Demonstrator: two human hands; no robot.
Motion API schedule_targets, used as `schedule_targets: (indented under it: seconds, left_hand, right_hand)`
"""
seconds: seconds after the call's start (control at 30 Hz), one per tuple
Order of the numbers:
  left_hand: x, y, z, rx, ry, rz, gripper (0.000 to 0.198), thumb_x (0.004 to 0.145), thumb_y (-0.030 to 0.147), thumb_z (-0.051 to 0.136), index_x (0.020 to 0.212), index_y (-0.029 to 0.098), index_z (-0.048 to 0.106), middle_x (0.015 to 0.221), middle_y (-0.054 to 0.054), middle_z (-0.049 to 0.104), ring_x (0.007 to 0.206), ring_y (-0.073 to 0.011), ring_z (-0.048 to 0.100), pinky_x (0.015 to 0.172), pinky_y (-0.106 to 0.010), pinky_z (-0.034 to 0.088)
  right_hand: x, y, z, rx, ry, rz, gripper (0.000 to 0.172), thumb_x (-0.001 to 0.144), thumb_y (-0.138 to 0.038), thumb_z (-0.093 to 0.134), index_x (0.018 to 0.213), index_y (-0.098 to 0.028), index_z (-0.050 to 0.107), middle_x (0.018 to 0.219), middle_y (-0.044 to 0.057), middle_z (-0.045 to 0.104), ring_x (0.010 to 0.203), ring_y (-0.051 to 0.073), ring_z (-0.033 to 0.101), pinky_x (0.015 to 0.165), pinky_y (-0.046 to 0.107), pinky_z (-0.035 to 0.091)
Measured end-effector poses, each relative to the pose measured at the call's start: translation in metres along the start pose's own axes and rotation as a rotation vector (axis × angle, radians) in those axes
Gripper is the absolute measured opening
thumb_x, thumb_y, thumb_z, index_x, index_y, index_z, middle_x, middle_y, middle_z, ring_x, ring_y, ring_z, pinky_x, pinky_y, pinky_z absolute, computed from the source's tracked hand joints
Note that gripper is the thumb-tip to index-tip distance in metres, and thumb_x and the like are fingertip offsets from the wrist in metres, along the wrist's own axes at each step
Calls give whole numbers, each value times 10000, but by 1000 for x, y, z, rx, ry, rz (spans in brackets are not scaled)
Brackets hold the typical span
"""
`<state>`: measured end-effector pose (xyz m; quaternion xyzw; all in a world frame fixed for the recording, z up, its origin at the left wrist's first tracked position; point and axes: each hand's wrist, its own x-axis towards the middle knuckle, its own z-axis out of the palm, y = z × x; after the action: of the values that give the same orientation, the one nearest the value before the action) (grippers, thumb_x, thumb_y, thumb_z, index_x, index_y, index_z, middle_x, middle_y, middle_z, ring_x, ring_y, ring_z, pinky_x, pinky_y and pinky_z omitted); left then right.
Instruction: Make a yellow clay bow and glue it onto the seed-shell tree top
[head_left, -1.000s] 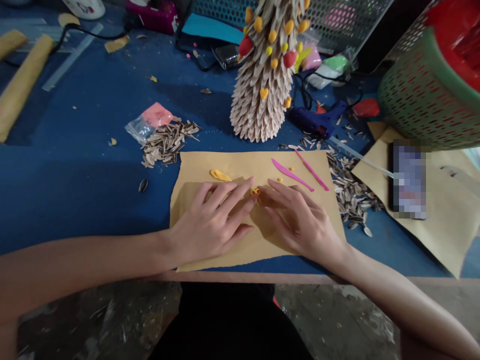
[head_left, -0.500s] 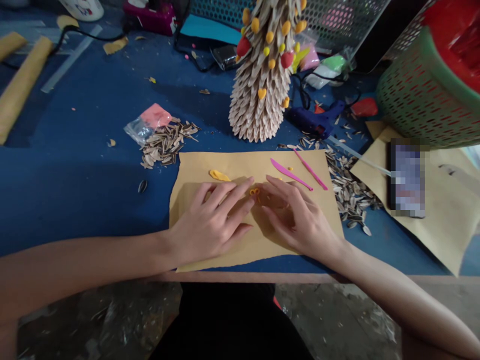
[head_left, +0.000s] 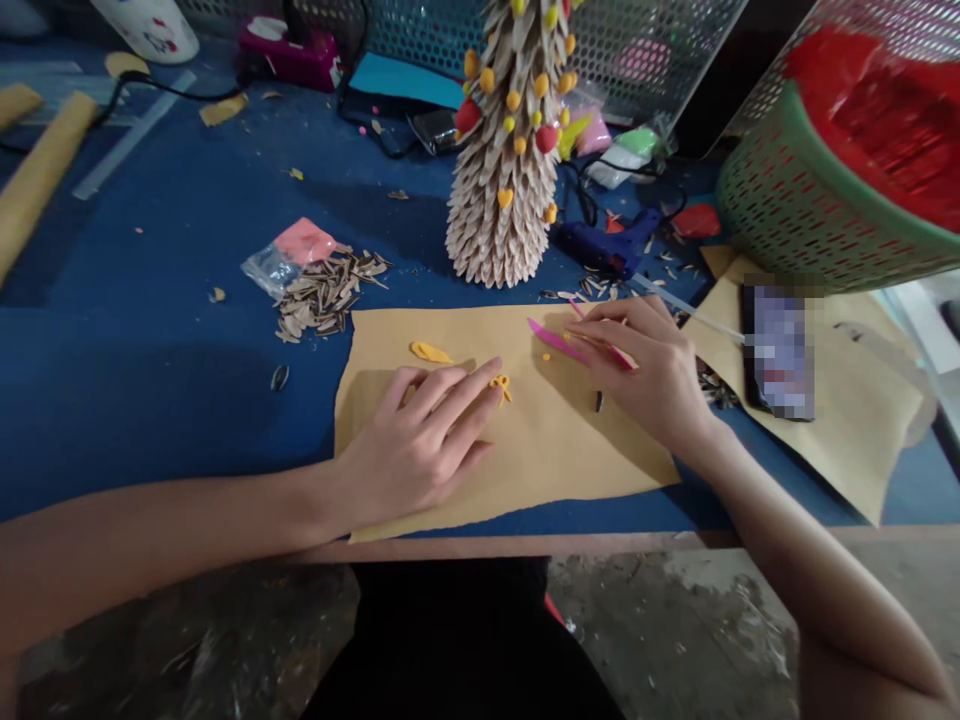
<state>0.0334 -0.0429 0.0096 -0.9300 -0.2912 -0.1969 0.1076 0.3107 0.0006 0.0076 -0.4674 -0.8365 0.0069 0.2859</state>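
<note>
My left hand (head_left: pixel 431 430) lies on a sheet of tan paper (head_left: pixel 540 450), fingers spread, index and middle fingertips beside a small yellow clay bow (head_left: pixel 500 384). A flattened yellow clay strip (head_left: pixel 430 352) rests above that hand. Over the paper's upper right, my right hand (head_left: pixel 649 365) has its fingertips drawn together close to a tiny yellow clay ball (head_left: pixel 566 337); whether they grip anything is hidden. Beneath that hand lie a pink plastic clay knife (head_left: pixel 547 335) and a thin pink stick (head_left: pixel 622 358), both partly covered. Another yellow ball (head_left: pixel 546 357) lies nearby.
Behind the paper stands a seed-shell tree (head_left: pixel 501 230) with yellow and red decorations. A blue glue gun (head_left: pixel 615 245), green basket (head_left: pixel 810 190) and phone (head_left: pixel 780 350) are on the right. Sunflower seed shells (head_left: pixel 326 295) lie at left near a pink clay packet (head_left: pixel 304 242).
My right hand has moved right and away from the bow, up to the pink tools. A dark seed on the paper is now uncovered. My left hand stays by the bow; the view has shifted slightly.
</note>
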Motion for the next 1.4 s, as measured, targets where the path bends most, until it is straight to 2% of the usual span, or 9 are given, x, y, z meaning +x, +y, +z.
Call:
schedule_targets:
  seconds: [0.47, 0.77, 1.07, 1.23, 1.4]
  left_hand:
    - [-3, 0, 2, -6, 25, 7, 264, 956, 241, 572, 1158, 150, 716, 1362, -119, 651, 1033, -269, 615, 777, -405, 430]
    - [-5, 0, 5, -14, 32, 4, 272, 955, 234, 578, 1175, 139, 707, 1377, -131, 637, 1043, -272, 606, 789, -411, 433]
    - [-3, 0, 3, -29, 28, 13, 246, 942, 227, 595, 1145, 167, 722, 1365, -131, 645, 1033, -272, 613, 770, -409, 445]
    - [-3, -1, 3, -31, 31, 12, 244, 934, 211, 598, 1139, 185, 726, 1343, -123, 662, 1023, -270, 611, 766, -404, 445]
    - [-2, -1, 3, -5, 42, 35, 253, 943, 202, 582, 1148, 185, 729, 1297, -132, 686, 1016, -266, 617, 761, -394, 442]
  right_hand:
    - [3, -8, 7, 7, -24, 2, 139, 964, -233, 602, 976, -219, 740, 1004, 111, 725, 1008, 270, 647, 875, 472, 539]
    - [4, 8, 5, -32, 18, -76, 114, 924, -199, 649, 958, -251, 745, 983, 78, 743, 893, 248, 650, 788, 451, 562]
    - [5, 13, 8, 12, -15, -103, 106, 934, -226, 641, 958, -270, 734, 974, 71, 741, 934, 258, 670, 807, 470, 578]
    - [9, -4, 4, 90, 30, -114, 79, 918, -213, 669, 940, -260, 729, 939, 70, 751, 902, 246, 687, 796, 450, 574]
    - [9, -38, 9, 291, -67, -222, 121, 930, -148, 638, 987, -220, 716, 949, 75, 744, 873, 204, 676, 772, 395, 584]
